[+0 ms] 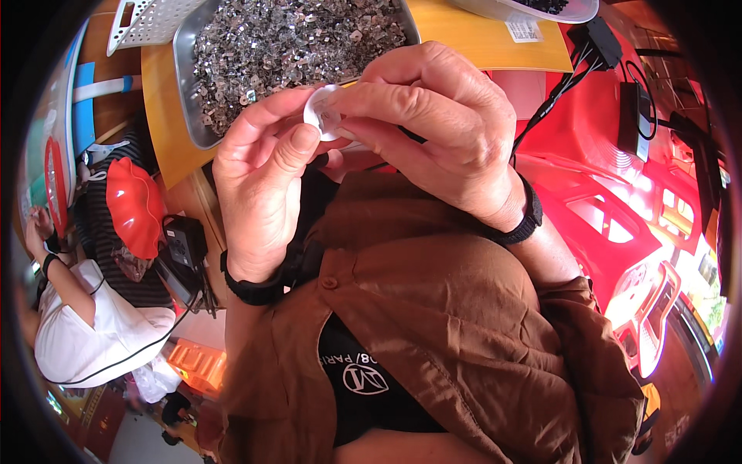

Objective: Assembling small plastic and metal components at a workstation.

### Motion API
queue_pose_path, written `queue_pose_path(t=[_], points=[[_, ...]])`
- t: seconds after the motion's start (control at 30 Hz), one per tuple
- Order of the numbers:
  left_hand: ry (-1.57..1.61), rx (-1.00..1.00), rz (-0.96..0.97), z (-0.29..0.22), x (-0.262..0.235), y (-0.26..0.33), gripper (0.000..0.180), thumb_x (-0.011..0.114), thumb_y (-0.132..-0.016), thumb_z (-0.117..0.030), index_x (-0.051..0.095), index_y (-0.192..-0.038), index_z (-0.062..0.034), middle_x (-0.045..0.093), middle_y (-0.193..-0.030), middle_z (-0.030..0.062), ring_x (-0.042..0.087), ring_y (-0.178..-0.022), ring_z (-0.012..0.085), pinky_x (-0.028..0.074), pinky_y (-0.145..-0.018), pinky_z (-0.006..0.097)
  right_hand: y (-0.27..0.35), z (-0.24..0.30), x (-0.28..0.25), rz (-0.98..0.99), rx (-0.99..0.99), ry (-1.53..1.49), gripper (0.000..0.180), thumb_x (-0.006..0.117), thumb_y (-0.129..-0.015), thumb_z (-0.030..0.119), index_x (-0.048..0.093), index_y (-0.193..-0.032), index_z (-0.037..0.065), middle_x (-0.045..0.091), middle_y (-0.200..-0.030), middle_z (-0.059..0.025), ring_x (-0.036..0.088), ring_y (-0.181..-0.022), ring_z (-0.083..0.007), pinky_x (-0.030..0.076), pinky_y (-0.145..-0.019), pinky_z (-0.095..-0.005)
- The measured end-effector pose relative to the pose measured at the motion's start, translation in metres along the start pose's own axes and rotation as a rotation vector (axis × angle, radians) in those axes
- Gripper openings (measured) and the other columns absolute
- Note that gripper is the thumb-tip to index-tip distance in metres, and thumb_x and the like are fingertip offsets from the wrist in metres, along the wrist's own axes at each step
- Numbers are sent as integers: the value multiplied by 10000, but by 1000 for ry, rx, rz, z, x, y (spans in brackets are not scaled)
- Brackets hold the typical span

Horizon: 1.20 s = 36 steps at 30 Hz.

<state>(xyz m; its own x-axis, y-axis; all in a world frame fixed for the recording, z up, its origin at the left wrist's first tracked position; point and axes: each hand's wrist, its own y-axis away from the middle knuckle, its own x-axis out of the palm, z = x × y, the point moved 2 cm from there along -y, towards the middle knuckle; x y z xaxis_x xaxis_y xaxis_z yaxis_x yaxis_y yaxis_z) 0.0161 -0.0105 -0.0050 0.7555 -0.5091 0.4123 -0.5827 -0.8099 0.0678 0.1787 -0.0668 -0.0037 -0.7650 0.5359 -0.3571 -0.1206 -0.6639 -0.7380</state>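
A small white round piece point(314, 113), cup-like with a pale rim, is held up between the thumb and fingers of my left hand point(261, 174). My right hand point(452, 127) comes in from the right with thumb and index finger pinched together at the piece's inner side. Whatever lies between those right fingertips is too small and covered to name. Just beyond both hands stands a metal tray point(185, 93) heaped with small shiny metal parts point(290, 46).
A white perforated basket point(151, 27) is at the far left, and a clear tub point(495, 9) at the far right. Red plastic chairs point(595, 209) stand on the right. A person in white point(104, 325) sits at the left near a red scalloped bowl point(135, 205).
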Motion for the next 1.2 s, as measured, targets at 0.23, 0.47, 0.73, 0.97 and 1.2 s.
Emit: queue_pose_path(t=[0.23, 0.47, 0.73, 0.97, 1.2], points=[[-76, 52, 19, 0, 1, 2, 255, 627, -838, -25, 583, -1088, 4, 620, -1075, 148, 618, -874, 177, 520, -608, 265, -1, 2, 0, -26, -128, 92, 272, 762, -596, 50, 693, -858, 76, 604, -789, -22, 599, -648, -156, 486, -545, -261], [-169, 118, 24, 2, 2, 1, 248, 625, -829, 0, 590, -1074, 14, 606, -1111, 162, 613, -862, 170, 516, -587, 255, -4, -4, 0, 27, -195, 83, 276, 753, -597, 58, 664, -858, 67, 605, -797, -26, 600, -644, -165, 483, -530, -266], [-134, 52, -23, -2, 7, -1, 261, 632, -833, -20, 590, -1085, 33, 628, -1058, 149, 596, -717, 134, 500, -567, 244, -4, -1, -2, 48, -339, 226, 324, 753, -580, 115, 642, -874, 39, 596, -809, -52, 592, -635, -169, 490, -527, -263], [-168, 167, -53, -1, 7, -3, 264, 634, -826, -3, 592, -1083, 42, 635, -1040, 147, 581, -630, 116, 487, -516, 228, -9, -4, 6, 53, -310, 256, 330, 756, -594, 162, 614, -864, 40, 579, -786, -40, 582, -632, -175, 487, -535, -265], [-137, 179, -78, 2, 4, -4, 261, 630, -829, -1, 594, -1085, 38, 633, -1044, 153, 582, -635, 114, 480, -501, 222, -7, -6, 13, 5, -279, 214, 320, 764, -606, 169, 632, -873, 53, 581, -774, -27, 587, -636, -170, 485, -537, -264]])
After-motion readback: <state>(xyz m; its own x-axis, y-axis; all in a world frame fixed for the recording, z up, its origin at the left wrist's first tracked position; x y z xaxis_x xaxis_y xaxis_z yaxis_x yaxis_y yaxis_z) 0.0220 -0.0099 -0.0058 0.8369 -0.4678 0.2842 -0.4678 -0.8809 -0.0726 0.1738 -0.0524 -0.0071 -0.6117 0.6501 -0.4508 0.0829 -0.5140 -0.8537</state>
